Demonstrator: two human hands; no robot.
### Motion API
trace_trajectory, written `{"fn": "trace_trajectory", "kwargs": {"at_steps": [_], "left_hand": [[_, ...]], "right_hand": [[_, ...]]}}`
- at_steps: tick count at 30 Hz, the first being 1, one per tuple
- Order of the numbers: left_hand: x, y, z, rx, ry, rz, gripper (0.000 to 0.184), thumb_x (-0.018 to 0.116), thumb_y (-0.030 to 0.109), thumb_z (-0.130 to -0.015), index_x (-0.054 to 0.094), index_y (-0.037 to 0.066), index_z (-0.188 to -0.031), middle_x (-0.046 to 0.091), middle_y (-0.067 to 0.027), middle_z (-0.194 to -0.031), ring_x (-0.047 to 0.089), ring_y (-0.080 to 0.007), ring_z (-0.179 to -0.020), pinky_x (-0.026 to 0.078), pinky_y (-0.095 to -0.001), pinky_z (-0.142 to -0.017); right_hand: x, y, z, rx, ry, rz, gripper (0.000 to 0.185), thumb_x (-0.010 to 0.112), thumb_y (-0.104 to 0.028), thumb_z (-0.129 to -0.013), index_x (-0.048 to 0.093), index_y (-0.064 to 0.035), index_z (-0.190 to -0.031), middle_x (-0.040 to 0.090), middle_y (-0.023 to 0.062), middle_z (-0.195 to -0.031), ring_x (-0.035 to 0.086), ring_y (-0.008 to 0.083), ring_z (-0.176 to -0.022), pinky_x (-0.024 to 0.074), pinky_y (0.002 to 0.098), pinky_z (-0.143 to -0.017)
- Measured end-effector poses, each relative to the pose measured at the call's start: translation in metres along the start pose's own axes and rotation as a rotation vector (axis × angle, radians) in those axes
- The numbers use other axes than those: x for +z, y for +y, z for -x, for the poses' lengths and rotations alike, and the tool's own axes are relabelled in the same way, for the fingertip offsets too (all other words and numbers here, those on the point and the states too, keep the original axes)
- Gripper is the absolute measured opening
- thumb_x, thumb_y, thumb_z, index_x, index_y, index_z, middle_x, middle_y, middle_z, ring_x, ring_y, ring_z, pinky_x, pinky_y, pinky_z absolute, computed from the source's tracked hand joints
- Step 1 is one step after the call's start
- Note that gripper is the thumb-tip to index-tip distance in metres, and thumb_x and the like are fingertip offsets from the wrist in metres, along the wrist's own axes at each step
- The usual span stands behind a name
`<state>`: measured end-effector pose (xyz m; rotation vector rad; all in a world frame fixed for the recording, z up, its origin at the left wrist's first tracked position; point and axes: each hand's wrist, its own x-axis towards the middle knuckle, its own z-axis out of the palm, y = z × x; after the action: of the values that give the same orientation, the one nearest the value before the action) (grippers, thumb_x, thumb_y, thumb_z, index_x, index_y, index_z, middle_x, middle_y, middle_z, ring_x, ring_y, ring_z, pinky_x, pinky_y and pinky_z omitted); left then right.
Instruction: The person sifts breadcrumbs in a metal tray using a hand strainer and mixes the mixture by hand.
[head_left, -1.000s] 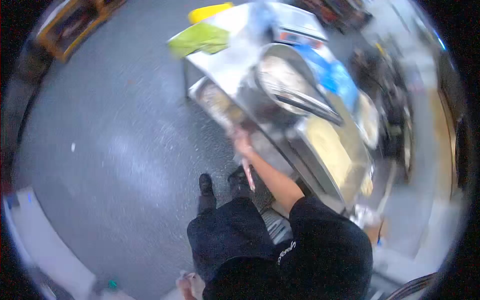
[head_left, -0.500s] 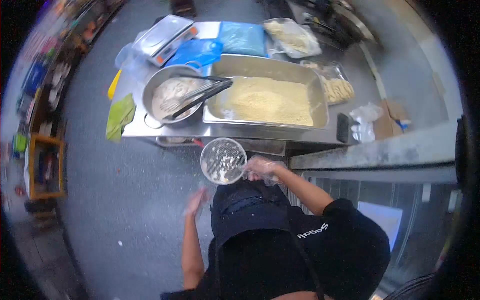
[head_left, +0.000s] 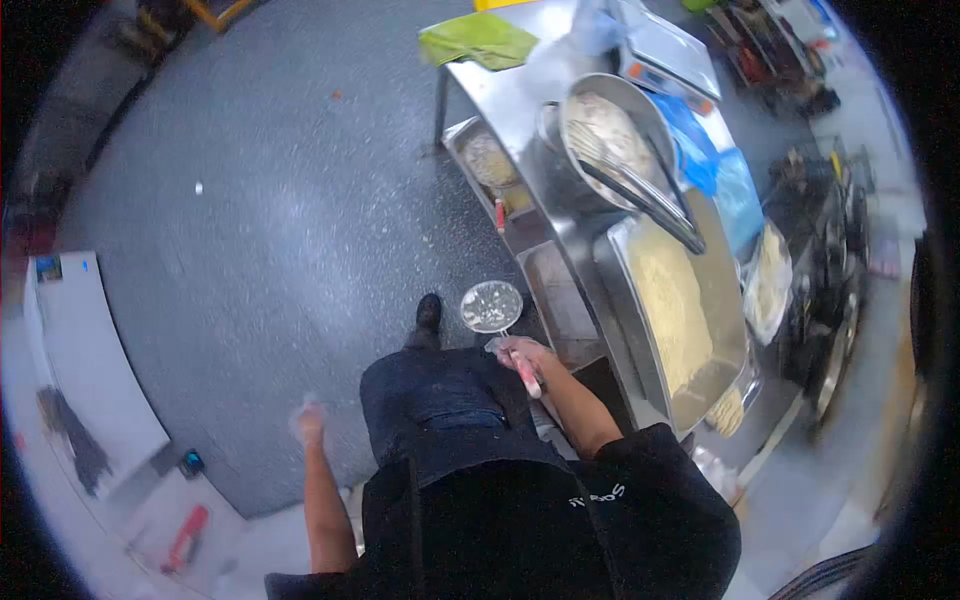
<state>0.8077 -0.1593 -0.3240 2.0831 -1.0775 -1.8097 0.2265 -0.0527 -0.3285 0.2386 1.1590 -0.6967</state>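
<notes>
My right hand (head_left: pixel 528 353), in a clear plastic glove, is closed around the red handle of a round mesh strainer (head_left: pixel 491 306). White clumps lie on its mesh, which is held low beside the table. My left hand (head_left: pixel 309 421) hangs away from my body at the left, smeared by motion, with no object visible by it. To the right on the metal table stands a deep steel pan (head_left: pixel 724 277) of pale yellow powder (head_left: pixel 668 310). Behind it is a metal pot (head_left: pixel 622 82) of whitish wet mixture, with black-handled tongs (head_left: pixel 648 200) resting across it.
A green cloth (head_left: pixel 478 40) drapes over the end of the metal table (head_left: pixel 515 85). Trays (head_left: pixel 487 155) sit on its lower shelf, one with a red handle (head_left: pixel 500 215) sticking out. A scale (head_left: pixel 670 55) and blue bags (head_left: pixel 735 195) are farther back. White units (head_left: pixel 95 360) stand at left.
My view has turned left, so the table now appears at the right. My right hand has moved with the strainer, and its red handle now shows in my grip. My left hand is farther out.
</notes>
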Motion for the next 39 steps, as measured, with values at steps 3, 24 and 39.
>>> {"fn": "trace_trajectory", "kwargs": {"at_steps": [3,24,39], "left_hand": [[-0.06,-0.165,0.068,0.241,0.29,-1.087,0.041,0.048,0.034,-0.083,0.055,0.001,-0.108,0.058,-0.0116,-0.1,0.052,-0.0208,-0.091,0.04,-0.0372,-0.083],[0.035,-0.099,0.289,-0.397,0.149,-0.103,0.026,0.045,0.024,-0.085,0.057,0.005,-0.098,0.059,-0.0152,-0.094,0.057,-0.0238,-0.086,0.043,-0.0353,-0.079],[0.06,0.016,0.101,0.025,-0.04,-1.073,0.042,0.043,0.039,-0.086,0.06,0.001,-0.09,0.063,-0.0112,-0.074,0.059,-0.0209,-0.075,0.045,-0.0354,-0.064]], "right_hand": [[-0.01,0.01,-0.012,0.114,0.049,-0.172,0.009,0.054,-0.012,-0.081,0.056,-0.0052,-0.086,0.054,0.0024,-0.067,0.052,0.0104,-0.052,0.0431,0.0222,-0.042],[-0.048,-0.247,-0.21,-0.576,0.209,-0.133,0.017,0.055,-0.022,-0.081,0.053,-0.0053,-0.086,0.056,0.0087,-0.072,0.056,0.0189,-0.061,0.0494,0.03,-0.056],[-0.057,-0.018,-0.063,-0.55,0.126,-0.741,0.025,0.047,-0.02,-0.086,0.045,-0.0007,-0.101,0.055,0.0197,-0.095,0.057,0.0299,-0.082,0.0512,0.035,-0.071]]}}
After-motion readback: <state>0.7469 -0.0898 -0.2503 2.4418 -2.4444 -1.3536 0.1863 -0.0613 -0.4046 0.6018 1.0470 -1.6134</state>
